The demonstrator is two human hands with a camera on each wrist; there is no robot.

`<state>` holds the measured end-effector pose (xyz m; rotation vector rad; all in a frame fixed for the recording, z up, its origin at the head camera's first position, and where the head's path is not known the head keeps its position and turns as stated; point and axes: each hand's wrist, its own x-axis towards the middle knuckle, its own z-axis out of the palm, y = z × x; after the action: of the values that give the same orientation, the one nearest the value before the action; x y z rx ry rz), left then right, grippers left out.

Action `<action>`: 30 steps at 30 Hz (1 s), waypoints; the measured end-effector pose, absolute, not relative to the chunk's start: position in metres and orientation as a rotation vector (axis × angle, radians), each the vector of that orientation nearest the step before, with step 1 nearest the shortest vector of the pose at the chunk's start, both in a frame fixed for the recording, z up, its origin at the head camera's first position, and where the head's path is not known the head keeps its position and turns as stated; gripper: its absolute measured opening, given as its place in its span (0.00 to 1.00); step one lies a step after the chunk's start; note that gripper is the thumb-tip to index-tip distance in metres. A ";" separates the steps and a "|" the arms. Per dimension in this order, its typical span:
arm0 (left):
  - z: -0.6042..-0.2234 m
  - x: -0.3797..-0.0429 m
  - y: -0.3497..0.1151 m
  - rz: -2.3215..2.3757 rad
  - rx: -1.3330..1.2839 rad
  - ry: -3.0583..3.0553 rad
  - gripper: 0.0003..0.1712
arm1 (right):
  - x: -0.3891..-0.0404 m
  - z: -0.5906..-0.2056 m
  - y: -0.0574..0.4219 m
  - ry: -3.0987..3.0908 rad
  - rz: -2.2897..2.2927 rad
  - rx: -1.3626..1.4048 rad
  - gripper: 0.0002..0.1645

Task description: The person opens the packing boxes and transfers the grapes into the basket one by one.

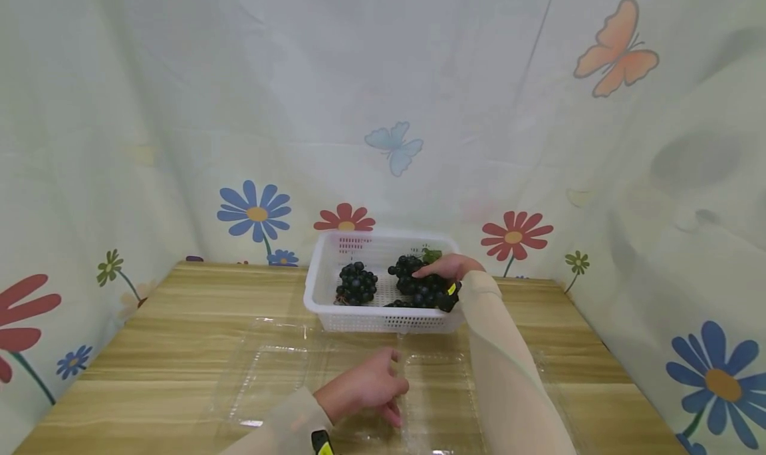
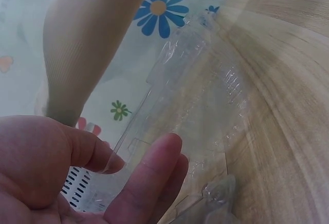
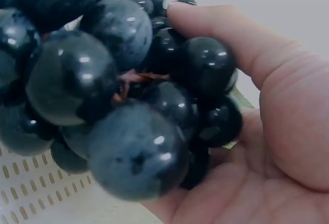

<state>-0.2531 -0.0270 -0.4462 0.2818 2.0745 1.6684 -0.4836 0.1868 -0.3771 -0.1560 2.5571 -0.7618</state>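
Note:
My right hand reaches into the white plastic basket and grips a bunch of dark grapes. In the right wrist view its thumb lies along the upper side of the bunch, with the palm and fingers beneath. Another bunch of grapes sits in the basket's left half. Nearer the front, my left hand hovers over a clear plastic clamshell box. Its fingers are loosely bent, and the left wrist view shows a gap between thumb and fingers, the thumb tip right at the box's edge.
The clear plastic spreads across the wooden table, including a shallow section left of my left hand. Behind the basket hangs a flower-printed curtain. My right forearm crosses over the right side of the table.

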 end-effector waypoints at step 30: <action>-0.438 -0.256 -0.034 1.610 0.277 2.196 0.40 | -0.468 -0.357 0.187 2.621 -0.844 -0.123 0.25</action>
<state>-0.2558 -0.0339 -0.4375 0.2767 2.1959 1.6100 -0.4676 0.1873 -0.3567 -0.1228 2.6207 -0.8445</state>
